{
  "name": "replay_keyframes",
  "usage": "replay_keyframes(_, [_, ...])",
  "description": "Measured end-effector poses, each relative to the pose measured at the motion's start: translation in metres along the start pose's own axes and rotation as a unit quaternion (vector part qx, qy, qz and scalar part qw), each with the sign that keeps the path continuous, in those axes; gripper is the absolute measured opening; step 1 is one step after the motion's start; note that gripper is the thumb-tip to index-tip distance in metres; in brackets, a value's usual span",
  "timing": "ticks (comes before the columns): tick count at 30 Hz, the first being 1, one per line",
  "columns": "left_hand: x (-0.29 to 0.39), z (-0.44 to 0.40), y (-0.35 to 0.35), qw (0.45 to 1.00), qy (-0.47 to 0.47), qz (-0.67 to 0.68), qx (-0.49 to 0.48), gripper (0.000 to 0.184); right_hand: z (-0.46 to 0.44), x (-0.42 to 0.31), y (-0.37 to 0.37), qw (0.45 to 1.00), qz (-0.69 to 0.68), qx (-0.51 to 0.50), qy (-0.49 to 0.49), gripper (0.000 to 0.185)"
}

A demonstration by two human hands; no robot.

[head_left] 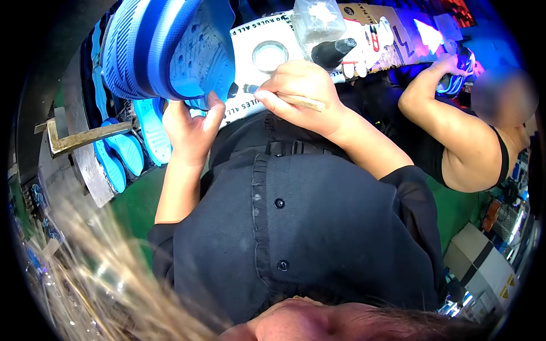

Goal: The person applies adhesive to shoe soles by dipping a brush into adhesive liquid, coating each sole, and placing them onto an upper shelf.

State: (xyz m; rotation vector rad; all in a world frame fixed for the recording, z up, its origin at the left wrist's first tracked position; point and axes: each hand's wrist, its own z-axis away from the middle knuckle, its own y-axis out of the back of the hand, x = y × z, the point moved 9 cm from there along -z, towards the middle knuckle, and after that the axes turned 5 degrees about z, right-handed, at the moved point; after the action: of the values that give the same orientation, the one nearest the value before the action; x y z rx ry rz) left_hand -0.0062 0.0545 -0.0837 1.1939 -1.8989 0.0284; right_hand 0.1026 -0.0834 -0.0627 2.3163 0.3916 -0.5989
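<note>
My left hand point(192, 129) grips the lower edge of a large blue shoe sole point(151, 51), thumb raised against it. The sole stands tilted, with ridged sides and a speckled inner face. My right hand point(304, 94) is closed around a thin brush point(301, 102) with a wooden handle. Its bristle end points left toward the sole, a small gap away from it. A small dark piece lies at the sole's edge near the bristles; I cannot make out what it is. Beneath is a white printed sheet point(244, 35) carrying a round dish or ring point(270, 55).
Blue soles point(152, 133) lie on the left. A metal bracket point(85, 136) juts in there. A clear plastic container point(319, 23) and a black bottle point(333, 54) stand beyond my right hand. At right, a co-worker point(455, 119) holds a blue shoe point(455, 79).
</note>
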Motion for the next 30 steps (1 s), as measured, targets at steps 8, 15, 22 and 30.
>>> replay_keyframes(8, [-0.014, -0.007, 0.020, 0.976, 0.154, 0.148, 0.035, 0.047, 0.018, 0.037, 0.029, 0.990, -0.046, 0.052, -0.124, 0.016])
replay_keyframes(15, [0.017, -0.035, 0.038, 0.869, 0.292, 0.381, -0.118, 0.080, 0.050, 0.078, 0.030, 0.937, -0.182, 0.123, -0.272, 0.022])
replay_keyframes(22, [0.086, -0.181, -0.029, 0.839, 0.221, 0.465, -0.179, 0.062, 0.057, 0.080, 0.036, 0.915, -0.238, 0.130, -0.299, 0.028])
replay_keyframes(30, [0.086, -0.283, -0.092, 0.699, 0.270, 0.638, -0.177, 0.048, 0.072, 0.090, 0.037, 0.901, -0.250, 0.140, -0.327, 0.029])
